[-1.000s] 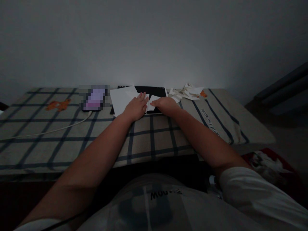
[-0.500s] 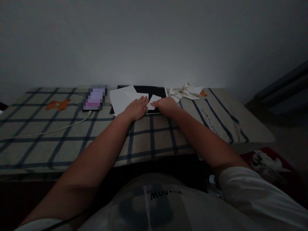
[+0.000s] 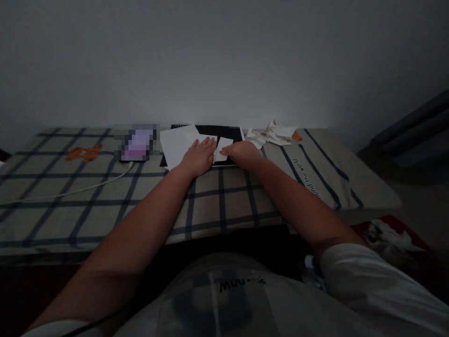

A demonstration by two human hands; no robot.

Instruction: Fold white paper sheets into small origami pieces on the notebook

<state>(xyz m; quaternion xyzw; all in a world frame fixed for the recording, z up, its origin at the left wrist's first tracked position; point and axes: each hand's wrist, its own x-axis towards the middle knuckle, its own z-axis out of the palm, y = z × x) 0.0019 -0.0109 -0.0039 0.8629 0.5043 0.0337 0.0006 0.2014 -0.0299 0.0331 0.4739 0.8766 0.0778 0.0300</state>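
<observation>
A sheet of white paper (image 3: 177, 142) lies partly over a black pad (image 3: 219, 131) with a row of small white marks along its far edge. My left hand (image 3: 200, 157) rests flat on the paper's right part, fingers stretched out. Just to the right, my right hand (image 3: 243, 154) has its fingers closed at the edge of a small white paper piece (image 3: 224, 144) above the black surface. The thumb side of that hand is partly hidden. A narrow dark gap shows between the sheet and the small piece.
Torn paper scraps (image 3: 271, 135) lie right of the pad, beside a bit of orange (image 3: 296, 135). To the left are a phone (image 3: 137, 145) with a white cable (image 3: 94, 186) and an orange cut-out shape (image 3: 84, 153). A checked cloth (image 3: 220, 201) covers the table; a wall stands behind.
The small paper piece has turned slightly and now sits more upright beside the sheet. My left hand has shifted a little; my right hand stays at the piece.
</observation>
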